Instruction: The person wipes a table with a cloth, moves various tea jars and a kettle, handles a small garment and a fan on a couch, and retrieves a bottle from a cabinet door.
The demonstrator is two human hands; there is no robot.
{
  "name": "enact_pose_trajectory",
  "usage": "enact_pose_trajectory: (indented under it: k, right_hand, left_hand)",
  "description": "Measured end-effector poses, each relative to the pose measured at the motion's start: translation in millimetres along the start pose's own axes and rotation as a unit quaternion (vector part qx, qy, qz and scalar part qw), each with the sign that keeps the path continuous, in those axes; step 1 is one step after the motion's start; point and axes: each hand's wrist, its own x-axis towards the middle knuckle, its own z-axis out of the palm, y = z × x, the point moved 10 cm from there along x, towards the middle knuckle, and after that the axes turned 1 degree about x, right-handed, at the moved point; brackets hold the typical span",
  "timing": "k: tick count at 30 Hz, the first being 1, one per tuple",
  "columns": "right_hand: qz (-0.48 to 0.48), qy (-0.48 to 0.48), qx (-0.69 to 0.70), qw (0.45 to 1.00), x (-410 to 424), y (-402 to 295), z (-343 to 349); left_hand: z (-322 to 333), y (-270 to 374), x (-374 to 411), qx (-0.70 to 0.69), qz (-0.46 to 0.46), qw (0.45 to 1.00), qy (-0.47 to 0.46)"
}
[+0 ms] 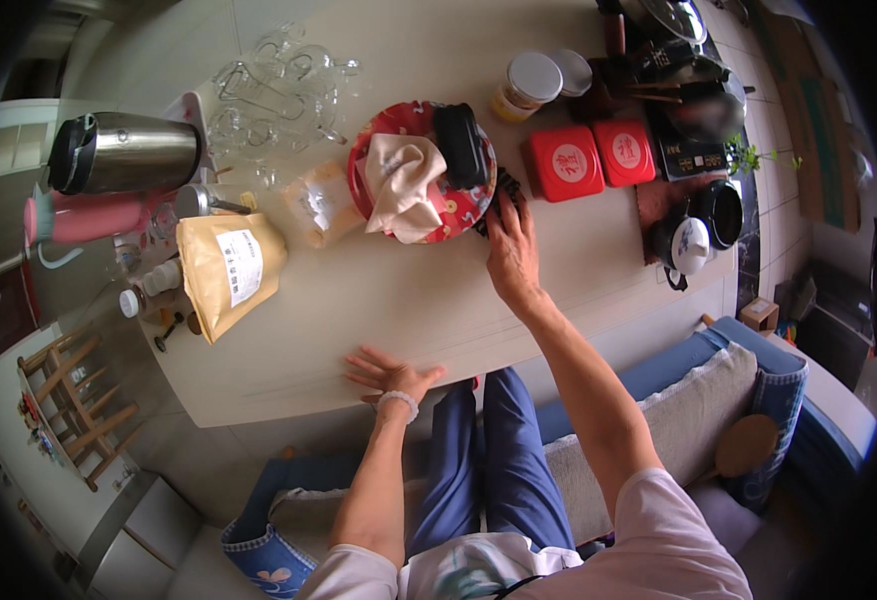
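Note:
My right hand (pixel 512 251) reaches across the pale table, its fingers over a dark patterned cloth (pixel 508 187) beside the red round tray (pixel 455 228). Most of the cloth is hidden under the fingers and the tray's rim. On the tray lie a crumpled beige cloth (pixel 406 176) and a black case (pixel 461 146). Near the table's front edge, my left hand (pixel 389 375) is spread palm down, holding nothing, with a pale bead bracelet (pixel 399 406) at its wrist.
Left on the table are a brown paper pouch (pixel 232 274), a steel kettle (pixel 130 154), a pink bottle (pixel 85 223) and several glass cups (pixel 277 97). To the right are red boxes (pixel 564 163), lidded jars (pixel 532 79) and a teapot (pixel 690 244). A cushioned bench (pixel 603 450) stands behind me.

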Motion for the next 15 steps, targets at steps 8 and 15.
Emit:
enact_pose_trajectory:
  k: [8,15]
  right_hand:
    - [-0.024,-0.115,0.035,0.992,-73.3,-72.4,31.3]
    - [-0.136,-0.132,0.055,0.980,-54.2,-124.1,58.6]
  left_hand:
    - [3.3,1.2,-1.5,0.036,-0.020,0.999,-0.020]
    - [4.2,-5.5,-1.4,0.038,0.001,0.999,-0.005]
